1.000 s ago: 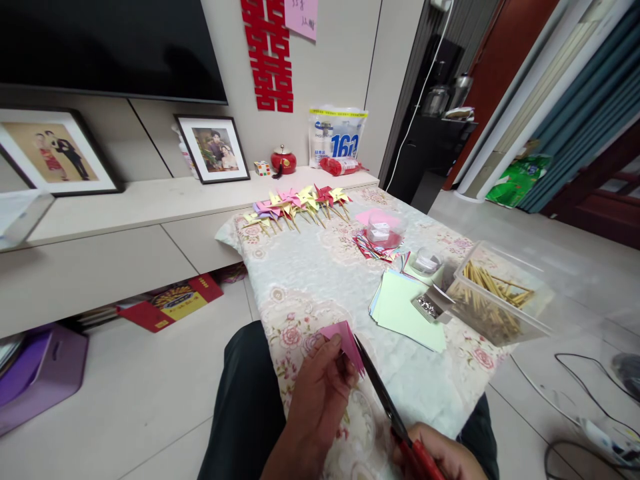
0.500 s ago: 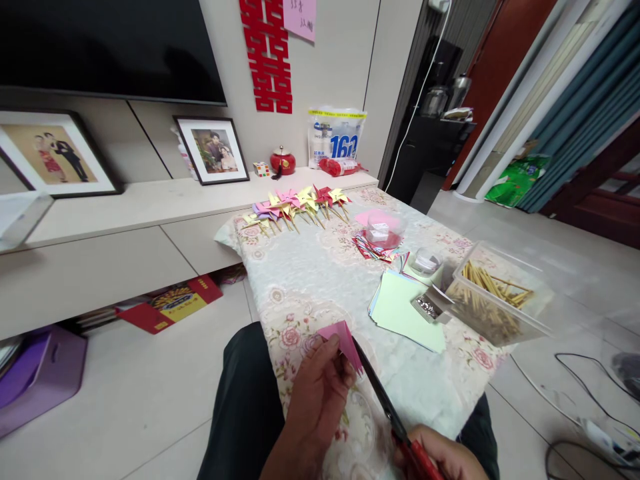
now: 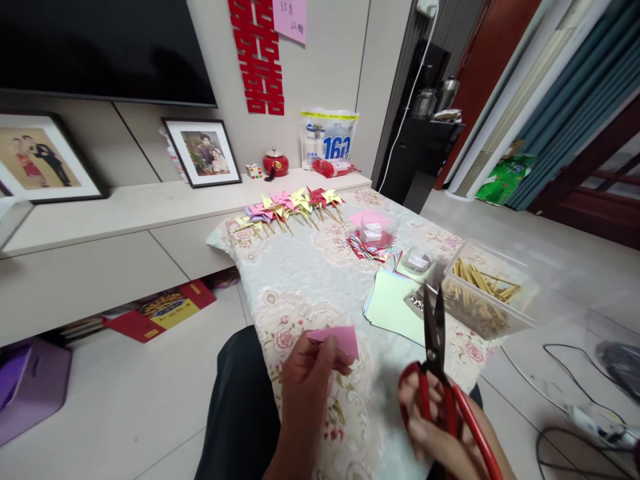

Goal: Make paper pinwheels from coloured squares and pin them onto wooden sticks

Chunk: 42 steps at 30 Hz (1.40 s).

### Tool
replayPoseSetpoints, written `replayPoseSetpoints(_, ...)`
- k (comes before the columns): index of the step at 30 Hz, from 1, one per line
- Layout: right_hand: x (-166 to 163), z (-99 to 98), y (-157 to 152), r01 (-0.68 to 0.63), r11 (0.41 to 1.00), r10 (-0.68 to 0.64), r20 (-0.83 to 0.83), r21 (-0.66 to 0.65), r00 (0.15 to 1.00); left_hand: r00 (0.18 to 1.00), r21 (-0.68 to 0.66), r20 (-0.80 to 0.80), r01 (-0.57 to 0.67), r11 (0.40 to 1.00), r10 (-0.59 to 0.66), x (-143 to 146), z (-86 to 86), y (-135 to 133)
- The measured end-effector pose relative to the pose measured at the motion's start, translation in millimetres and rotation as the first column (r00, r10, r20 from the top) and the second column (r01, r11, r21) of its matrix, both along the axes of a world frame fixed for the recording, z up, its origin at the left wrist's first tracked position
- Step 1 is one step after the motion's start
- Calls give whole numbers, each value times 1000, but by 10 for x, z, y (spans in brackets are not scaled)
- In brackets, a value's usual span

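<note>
- Head view, left hand (image 3: 313, 367): thumb and fingers pinch the small pink paper piece (image 3: 341, 339) above the near edge of the floral-clothed bench (image 3: 310, 267).
- Head view, right hand (image 3: 434, 437): fingers curl around the red-handled, dark-bladed scissors (image 3: 434, 360), blades slightly parted, well apart from the paper.

The left hand (image 3: 311, 377) covers part of the pink paper (image 3: 344, 337), the right hand (image 3: 442, 448) is blurred, the red-handled scissors (image 3: 434, 360) partly hide the small metal pieces (image 3: 417, 303), and the top edge crops the television (image 3: 100, 47) and pink note (image 3: 290, 21).
</note>
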State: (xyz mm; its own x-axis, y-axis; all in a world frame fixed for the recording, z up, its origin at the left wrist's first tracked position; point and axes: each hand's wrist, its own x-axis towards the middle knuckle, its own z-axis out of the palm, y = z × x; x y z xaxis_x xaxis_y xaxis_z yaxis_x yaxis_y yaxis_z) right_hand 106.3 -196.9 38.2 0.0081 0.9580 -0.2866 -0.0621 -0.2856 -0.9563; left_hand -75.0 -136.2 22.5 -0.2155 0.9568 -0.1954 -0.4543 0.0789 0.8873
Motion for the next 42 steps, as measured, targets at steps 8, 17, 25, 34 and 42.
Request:
replayPoseSetpoints(8,-362,-42,507,172,946,-137,-142,274,980,827,438,-537,104,893,167,-40,-82,-50)
replayPoseSetpoints(17,-559,-75,679,172,916,-20,-386,363,922,583,616,-720,287,734,377,-130,-127,-35)
replayPoseSetpoints(25,-379,-25,758,81,892,60,-294,445,954,983,48,-181,-26,999,35,-137,-90,0)
replayPoseSetpoints(34,-341,38,726,-156,931,207,-126,331,970,852,-88,438,357,930,-286,-80,114,-47)
replayPoseSetpoints(42,-265,13,649,-45,936,94,-126,349,988,849,-149,491,301,942,-194,-225,54,56)
